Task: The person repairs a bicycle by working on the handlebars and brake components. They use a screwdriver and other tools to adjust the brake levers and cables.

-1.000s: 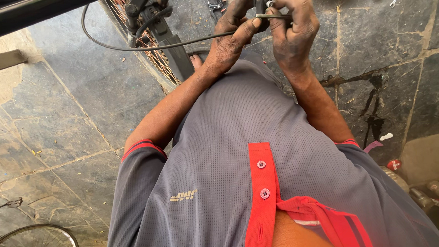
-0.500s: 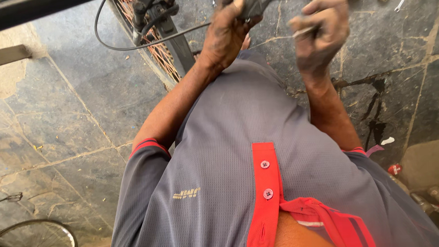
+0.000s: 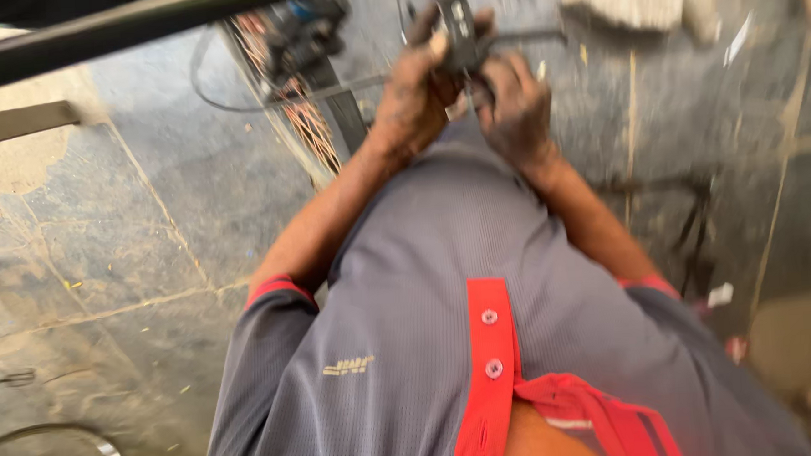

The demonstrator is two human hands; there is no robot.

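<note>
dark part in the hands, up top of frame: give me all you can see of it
The small dark part looks like black metal or plastic, boxy and elongated, standing roughly upright; motion blur hides finer detail. A thin dark cable runs from it to the right. The left hand has a grip on it from the left, thumb up along it; the right hand closes under it. Both hands look grimy. It is held above the stone floor.

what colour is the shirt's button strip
Red, on a grey shirt; the button strip shows best in the head view.
</note>
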